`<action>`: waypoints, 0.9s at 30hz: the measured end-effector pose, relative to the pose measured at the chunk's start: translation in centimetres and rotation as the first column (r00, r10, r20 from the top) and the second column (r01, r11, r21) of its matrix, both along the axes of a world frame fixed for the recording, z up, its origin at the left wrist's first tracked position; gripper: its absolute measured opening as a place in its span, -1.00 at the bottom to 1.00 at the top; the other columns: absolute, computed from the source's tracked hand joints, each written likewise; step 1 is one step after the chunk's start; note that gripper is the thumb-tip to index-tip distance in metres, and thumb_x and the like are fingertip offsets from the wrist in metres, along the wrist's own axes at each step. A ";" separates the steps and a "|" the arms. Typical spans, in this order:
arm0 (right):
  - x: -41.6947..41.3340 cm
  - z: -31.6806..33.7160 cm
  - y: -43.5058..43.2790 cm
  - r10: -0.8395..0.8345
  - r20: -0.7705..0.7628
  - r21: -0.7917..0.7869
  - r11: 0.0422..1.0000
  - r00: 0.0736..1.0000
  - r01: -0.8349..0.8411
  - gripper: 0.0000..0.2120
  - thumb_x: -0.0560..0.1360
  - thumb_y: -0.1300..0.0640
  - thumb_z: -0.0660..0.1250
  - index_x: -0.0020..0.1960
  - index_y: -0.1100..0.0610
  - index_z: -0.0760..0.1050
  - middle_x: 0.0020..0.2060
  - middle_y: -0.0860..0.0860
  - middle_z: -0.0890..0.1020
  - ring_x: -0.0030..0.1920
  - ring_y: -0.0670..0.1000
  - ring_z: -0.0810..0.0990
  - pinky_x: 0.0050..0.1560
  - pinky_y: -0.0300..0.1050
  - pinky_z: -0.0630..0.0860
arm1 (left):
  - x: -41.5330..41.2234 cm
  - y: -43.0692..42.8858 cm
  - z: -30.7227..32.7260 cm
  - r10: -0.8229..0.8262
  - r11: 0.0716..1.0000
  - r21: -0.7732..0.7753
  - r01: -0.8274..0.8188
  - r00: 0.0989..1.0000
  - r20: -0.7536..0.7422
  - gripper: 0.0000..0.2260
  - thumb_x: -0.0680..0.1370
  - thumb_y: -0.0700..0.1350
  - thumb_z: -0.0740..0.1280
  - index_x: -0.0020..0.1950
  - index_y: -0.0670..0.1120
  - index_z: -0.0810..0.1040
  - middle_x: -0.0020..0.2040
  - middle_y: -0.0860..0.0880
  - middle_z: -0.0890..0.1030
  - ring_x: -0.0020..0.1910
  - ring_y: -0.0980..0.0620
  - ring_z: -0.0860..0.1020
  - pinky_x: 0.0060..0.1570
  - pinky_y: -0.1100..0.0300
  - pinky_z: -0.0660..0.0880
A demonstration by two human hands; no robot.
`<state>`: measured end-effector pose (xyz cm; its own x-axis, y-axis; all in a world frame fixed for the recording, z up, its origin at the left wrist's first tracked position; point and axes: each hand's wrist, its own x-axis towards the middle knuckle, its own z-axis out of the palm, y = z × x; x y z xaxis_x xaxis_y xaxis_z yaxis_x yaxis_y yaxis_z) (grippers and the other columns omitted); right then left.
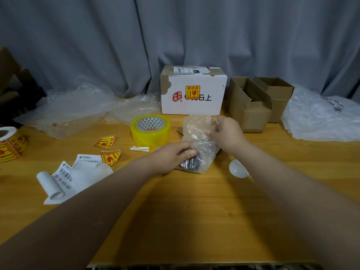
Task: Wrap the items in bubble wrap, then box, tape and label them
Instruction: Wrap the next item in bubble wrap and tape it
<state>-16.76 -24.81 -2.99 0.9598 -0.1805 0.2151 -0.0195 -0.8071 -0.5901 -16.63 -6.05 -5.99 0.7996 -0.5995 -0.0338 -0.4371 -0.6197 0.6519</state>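
At the table's middle, my left hand [173, 156] grips a dark round item [190, 162] that lies partly inside a sheet of bubble wrap [198, 133]. My right hand [226, 131] holds the upper part of that sheet, lifted over the item. A yellow tape roll [150, 131] stands just left of the wrap. Behind it is a white box [192, 94] with a yellow fragile sticker, taped shut. Two open brown cartons [251, 106] stand to its right. Loose fragile stickers [105, 142] and shipping labels [64, 178] lie at the left.
A small white oval object [238, 168] rests right of the wrap. More bubble wrap [78, 108] is heaped at back left, white plastic sheets [321, 119] at back right. A sticker roll [9, 143] sits at the left edge. Grey curtain behind the wooden table [194, 221].
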 end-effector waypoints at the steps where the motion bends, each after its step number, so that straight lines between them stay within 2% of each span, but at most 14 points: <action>1: -0.2 0.1 0.2 0.011 0.026 -0.026 1.000 1.000 -0.011 -0.90 0.52 0.16 0.37 -0.08 0.16 0.46 -0.21 0.00 0.46 -0.12 0.03 0.46 -0.14 -0.16 0.32 | -0.1 -0.2 0.3 -0.016 1.000 -0.004 0.015 0.999 -0.032 -0.91 0.61 0.10 0.17 -0.06 0.20 0.44 -0.06 0.07 0.56 0.03 0.02 0.51 0.16 -0.01 0.43; 3: -0.3 0.1 0.6 0.055 0.070 -0.086 0.995 0.996 -0.049 -0.89 0.55 0.14 0.31 -0.09 0.17 0.44 -0.14 0.03 0.44 -0.10 0.03 0.43 -0.12 -0.18 0.29 | -0.1 -0.5 0.7 -0.031 0.999 0.032 0.032 0.998 -0.054 -0.89 0.61 0.07 0.18 -0.03 0.12 0.46 -0.04 0.00 0.52 0.05 -0.01 0.49 0.13 0.07 0.43; 5: -0.3 -0.2 1.1 0.126 0.067 -0.119 0.986 0.990 -0.118 -0.85 0.59 0.12 0.25 0.08 0.20 0.44 -0.03 0.07 0.48 -0.03 0.04 0.46 -0.10 -0.18 0.31 | 0.2 -0.8 0.8 0.014 0.992 0.127 -0.010 0.999 -0.032 -0.90 0.58 0.15 0.17 -0.07 0.21 0.46 0.01 -0.05 0.44 0.13 -0.06 0.42 0.22 0.02 0.38; 7: -0.6 -0.5 1.3 0.170 0.051 -0.048 0.985 0.984 -0.168 -0.88 0.61 0.12 0.20 0.08 0.16 0.37 -0.09 0.03 0.51 -0.10 0.01 0.48 -0.23 -0.22 0.32 | 0.2 -1.3 0.9 0.109 0.977 0.185 -0.102 0.994 -0.030 -0.89 0.55 0.20 0.20 -0.04 0.24 0.47 0.10 -0.08 0.37 0.19 -0.10 0.37 0.30 -0.03 0.32; 8: -0.8 -0.5 1.4 0.176 0.051 -0.005 0.984 0.983 -0.176 -0.90 0.62 0.12 0.19 0.05 0.15 0.34 -0.14 0.01 0.50 -0.16 -0.01 0.47 -0.30 -0.25 0.31 | 0.0 -1.6 0.7 0.166 0.972 0.171 -0.159 0.986 -0.026 -0.83 0.54 0.19 0.23 0.05 0.16 0.48 0.15 -0.09 0.33 0.20 -0.10 0.37 0.30 0.01 0.32; 10: -1.4 -0.4 1.3 0.190 0.061 0.080 0.978 0.980 -0.195 -0.87 0.62 0.12 0.19 0.02 0.19 0.34 -0.16 0.06 0.52 -0.18 0.03 0.49 -0.29 -0.23 0.38 | -0.6 -2.2 0.4 0.324 0.944 0.058 -0.323 0.946 0.005 -0.62 0.49 0.15 0.34 0.19 0.00 0.37 0.22 -0.09 0.26 0.19 -0.08 0.38 0.24 0.09 0.35; 12: -2.3 -0.3 1.1 0.225 0.061 0.203 0.951 0.972 -0.233 -0.85 0.62 0.12 0.20 0.03 0.22 0.36 -0.09 0.12 0.57 -0.08 0.09 0.56 -0.13 -0.07 0.50 | -1.0 -2.5 0.1 0.434 0.900 -0.048 -0.432 0.901 0.020 -0.40 0.43 0.13 0.43 0.30 -0.07 0.23 0.25 -0.09 0.24 0.24 -0.06 0.35 0.23 0.11 0.34; 15: -3.5 -0.7 0.8 0.266 0.085 0.296 0.914 0.960 -0.279 -0.81 0.60 0.13 0.23 0.04 0.27 0.38 -0.04 0.18 0.58 -0.03 0.09 0.57 0.01 0.09 0.52 | -0.4 -2.2 -0.6 0.482 0.863 -0.124 -0.489 0.872 -0.083 -0.21 0.34 0.16 0.50 0.38 -0.08 0.14 0.31 -0.07 0.38 0.30 -0.08 0.38 0.29 -0.01 0.37; 18: -4.9 -1.0 1.0 0.295 0.157 0.345 0.878 0.943 -0.332 -0.83 0.56 0.13 0.30 0.06 0.22 0.44 -0.05 0.13 0.61 0.01 0.08 0.59 0.04 0.04 0.53 | -0.5 -2.3 -1.0 0.450 0.843 -0.264 -0.469 0.883 -0.132 -0.33 0.34 0.06 0.54 0.30 -0.10 0.28 0.24 -0.01 0.52 0.21 -0.03 0.49 0.21 0.00 0.45; 20: -5.8 -1.3 0.9 0.373 0.120 0.358 0.848 0.920 -0.390 -0.79 0.48 0.11 0.42 0.05 0.09 0.46 -0.07 -0.02 0.63 -0.03 -0.06 0.61 -0.01 -0.10 0.55 | -0.8 -2.6 -1.2 0.411 0.834 -0.353 -0.424 0.904 -0.116 -0.43 0.34 0.00 0.54 0.23 -0.07 0.36 0.15 0.00 0.58 0.13 0.00 0.55 0.16 -0.01 0.49; 21: -6.3 -1.5 0.9 0.416 0.067 0.307 0.856 0.907 -0.416 -0.71 0.42 0.09 0.48 0.06 0.04 0.44 -0.07 -0.09 0.62 -0.05 -0.11 0.60 -0.05 -0.16 0.55 | -0.8 -2.6 -1.2 0.398 0.834 -0.373 -0.407 0.911 -0.105 -0.47 0.34 -0.01 0.54 0.20 -0.06 0.39 0.11 -0.01 0.60 0.09 0.00 0.56 0.12 -0.04 0.50; 24: -7.0 -2.0 1.2 0.422 -0.024 -0.044 0.905 0.906 -0.423 -0.57 0.35 0.04 0.53 0.09 -0.02 0.37 -0.03 -0.17 0.53 -0.04 -0.11 0.53 -0.08 -0.10 0.52 | -0.8 -2.3 -1.4 0.360 0.872 -0.359 -0.333 0.933 0.007 -0.60 0.38 -0.02 0.49 0.14 -0.06 0.47 0.05 -0.04 0.59 0.02 -0.02 0.56 0.04 -0.02 0.51; 26: -6.8 -2.4 1.7 0.410 -0.007 -0.197 0.894 0.912 -0.403 -0.61 0.39 0.08 0.49 0.11 0.03 0.37 -0.02 -0.13 0.50 -0.05 -0.06 0.52 -0.11 -0.04 0.53 | -0.4 -1.5 -1.5 0.316 0.883 -0.370 -0.287 0.949 0.018 -0.75 0.43 -0.08 0.46 0.04 -0.05 0.50 0.00 -0.05 0.56 -0.02 -0.02 0.55 0.00 0.10 0.52; 27: -6.5 -2.6 1.8 0.407 0.011 -0.211 0.894 0.914 -0.395 -0.66 0.42 0.11 0.46 0.11 0.05 0.39 -0.03 -0.10 0.51 -0.06 -0.04 0.52 -0.13 -0.02 0.53 | -0.4 -1.0 -1.4 0.303 0.882 -0.376 -0.282 0.953 -0.005 -0.82 0.46 -0.13 0.43 -0.01 -0.07 0.50 -0.06 -0.03 0.54 -0.08 0.01 0.55 -0.07 0.23 0.50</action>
